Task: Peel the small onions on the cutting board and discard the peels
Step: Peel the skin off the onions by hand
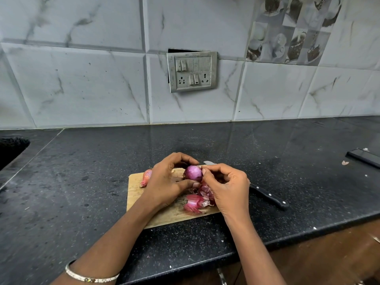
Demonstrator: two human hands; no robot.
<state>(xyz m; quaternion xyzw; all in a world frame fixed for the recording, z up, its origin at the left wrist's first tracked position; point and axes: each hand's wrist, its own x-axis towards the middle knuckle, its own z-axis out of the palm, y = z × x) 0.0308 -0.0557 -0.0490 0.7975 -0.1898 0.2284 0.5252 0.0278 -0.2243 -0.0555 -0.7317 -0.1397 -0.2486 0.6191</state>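
Note:
A small purple onion (192,173) is held above the wooden cutting board (137,192). My left hand (166,182) grips it between curled fingers on top and the thumb below. My right hand (225,185) pinches at the onion's right side with its fingertips. Loose pink and purple peels (196,202) lie on the board under my right hand. An unpeeled onion (145,177) lies on the board's far left corner, partly hidden by my left hand.
A black-handled knife (269,197) lies to the right of the board, its blade tip (208,162) showing behind my hands. A dark phone (364,158) is at the far right. A sink (10,149) opens at the left. The counter edge (246,251) runs near me.

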